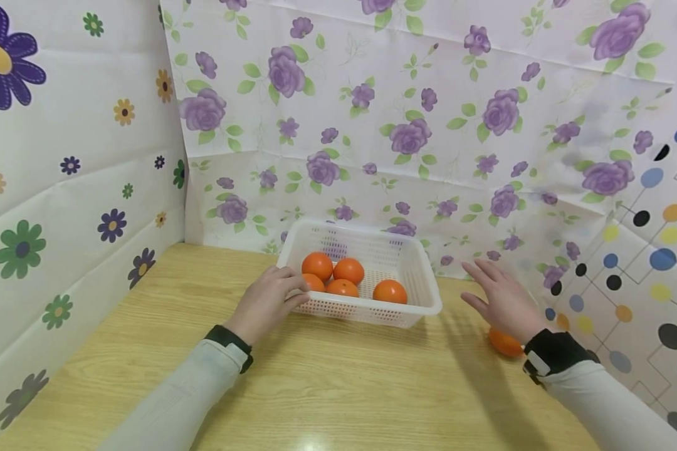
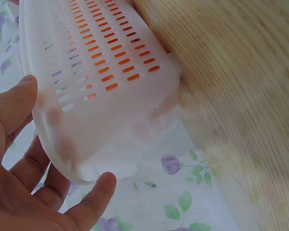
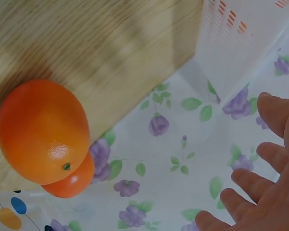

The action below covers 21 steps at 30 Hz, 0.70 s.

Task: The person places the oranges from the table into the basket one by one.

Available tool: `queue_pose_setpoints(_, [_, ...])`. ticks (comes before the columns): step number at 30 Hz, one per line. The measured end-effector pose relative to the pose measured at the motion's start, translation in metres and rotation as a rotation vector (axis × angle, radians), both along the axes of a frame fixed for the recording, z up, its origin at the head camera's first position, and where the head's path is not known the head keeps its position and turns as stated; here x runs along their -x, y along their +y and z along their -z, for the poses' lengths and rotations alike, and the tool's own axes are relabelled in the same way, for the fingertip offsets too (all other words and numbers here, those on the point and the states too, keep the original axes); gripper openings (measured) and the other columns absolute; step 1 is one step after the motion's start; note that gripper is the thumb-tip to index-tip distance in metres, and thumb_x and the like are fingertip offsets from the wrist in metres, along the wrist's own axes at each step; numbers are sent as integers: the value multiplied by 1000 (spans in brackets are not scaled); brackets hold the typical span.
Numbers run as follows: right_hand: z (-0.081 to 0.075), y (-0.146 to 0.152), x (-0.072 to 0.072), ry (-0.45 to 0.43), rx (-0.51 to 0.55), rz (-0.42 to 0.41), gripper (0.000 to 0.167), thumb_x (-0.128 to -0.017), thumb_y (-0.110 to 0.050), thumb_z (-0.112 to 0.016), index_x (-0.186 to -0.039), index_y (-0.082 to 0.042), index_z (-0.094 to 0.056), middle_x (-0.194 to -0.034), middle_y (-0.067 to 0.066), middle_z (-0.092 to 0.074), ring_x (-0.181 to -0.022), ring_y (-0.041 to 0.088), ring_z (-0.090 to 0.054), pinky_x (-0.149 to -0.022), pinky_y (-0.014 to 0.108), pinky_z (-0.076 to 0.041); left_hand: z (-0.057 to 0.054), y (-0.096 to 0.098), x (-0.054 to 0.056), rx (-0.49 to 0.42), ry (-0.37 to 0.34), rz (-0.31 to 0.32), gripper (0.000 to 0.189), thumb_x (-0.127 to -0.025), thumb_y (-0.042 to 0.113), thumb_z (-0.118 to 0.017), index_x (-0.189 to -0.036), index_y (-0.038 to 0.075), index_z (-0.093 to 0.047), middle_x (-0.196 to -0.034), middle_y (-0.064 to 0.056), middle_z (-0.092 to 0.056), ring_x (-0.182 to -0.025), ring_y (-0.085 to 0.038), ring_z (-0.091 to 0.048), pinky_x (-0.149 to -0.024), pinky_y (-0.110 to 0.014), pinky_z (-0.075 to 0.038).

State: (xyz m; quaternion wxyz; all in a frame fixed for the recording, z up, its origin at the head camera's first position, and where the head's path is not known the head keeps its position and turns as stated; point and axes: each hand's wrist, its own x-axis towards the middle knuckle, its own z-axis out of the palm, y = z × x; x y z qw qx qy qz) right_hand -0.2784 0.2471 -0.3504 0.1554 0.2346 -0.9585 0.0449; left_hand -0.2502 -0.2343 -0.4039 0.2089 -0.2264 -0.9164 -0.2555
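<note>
A white perforated plastic basket (image 1: 338,305) with several oranges (image 1: 390,292) inside stands toward the back of the table. My left hand (image 1: 267,300) grips its front left corner. In the left wrist view the thumb (image 2: 26,89) lies at the rim, with other fingers curled behind it and the little finger at the end wall. To the right of the basket my right hand (image 1: 504,300) hovers with fingers spread and nothing in it. Two oranges (image 3: 43,132) sit below it at the right, one partly behind the other; in the head view the wrist partly covers them.
A wooden table (image 1: 316,388) carries everything. Flowered sheeting (image 1: 372,138) hangs close behind the basket. More patterned sheeting (image 1: 73,207) closes off the left, and a dotted sheet (image 1: 649,282) closes off the right, near the loose oranges.
</note>
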Motion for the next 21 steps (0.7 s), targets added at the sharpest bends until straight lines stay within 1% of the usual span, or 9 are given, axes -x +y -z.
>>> queue_pose_setpoints(5, [1,7,-1,-26,1,25,70,-105,-23,-79,-162,1,-48,-163,35,-42,-149,60,-38,-118,77,-32,-1,0,0,-2,-3,-2,18,-96,25,-89,-109,13,-83,-109,0,-74,-101,-25,-59,-90,-42,-56])
queue_pose_setpoints(9, [5,14,-1,-26,-11,35,69,-105,-24,-79,-161,2,-49,-163,35,-43,-149,60,-39,-119,76,-32,-1,0,0,0,-11,-5,19,-96,25,-88,-109,13,-83,-110,0,-74,-102,-24,-59,-91,-42,-56])
queue_pose_setpoints(17, [13,29,0,-1,-14,11,68,-102,-19,-83,-159,3,-52,-163,33,-44,-147,59,-42,-117,76,-34,-2,1,-1,6,-16,-8,18,-97,25,-88,-110,13,-83,-111,0,-74,-102,-25,-60,-91,-42,-56])
queue_pose_setpoints(21, [15,32,-1,-16,-18,21,70,-102,-20,-83,-160,2,-51,-164,31,-44,-148,59,-41,-117,76,-34,-2,1,-1,8,-13,-5,18,-97,25,-88,-110,13,-83,-111,-1,-74,-102,-25,-60,-91,-42,-56])
